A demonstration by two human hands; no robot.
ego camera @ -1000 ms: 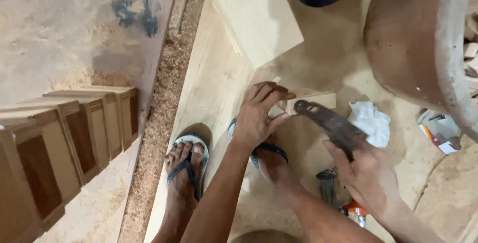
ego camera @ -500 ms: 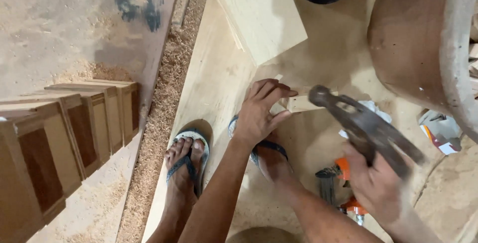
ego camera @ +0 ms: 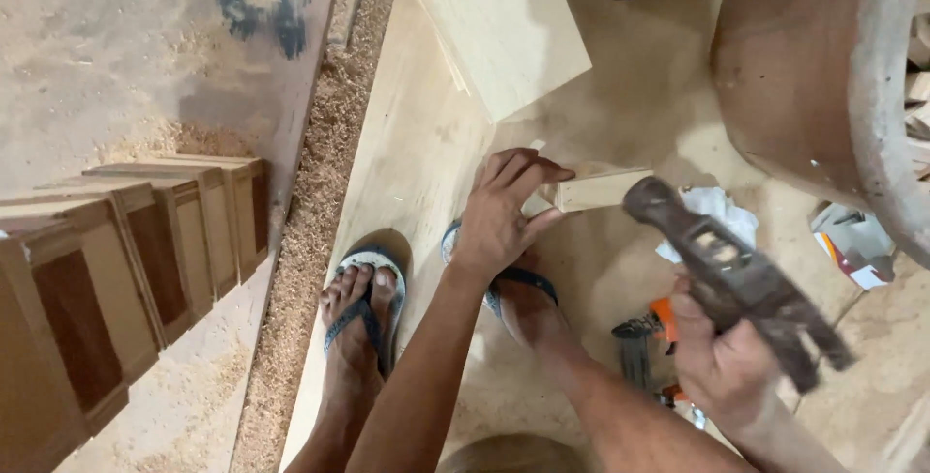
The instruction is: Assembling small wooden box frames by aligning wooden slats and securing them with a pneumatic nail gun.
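Workshop floor w/ sawdust; a pale ply sheet lies on it, person stands on it in flip-flops. Stack of brown wood frames at left, big clay pot top right, square board up top, crumpled paper by the pot.

Small wood block sits on the sheet just ahead of the feet. Left hand is on its near end: fingers curled over the top, thumb under/side, pinning it down. Block looks light & stiff, dry wood, likely to skid or jump if struck, so best held at the end away from the blow, fingers clear of the top face.

Right hand is closed in a fist round a hammer handle, dark rusty head raised above & just right of the block, not touching it. Hammer looks heavy at the head; grip sits low on the handle. Orange-handled tool lies on the sheet near the right wrist
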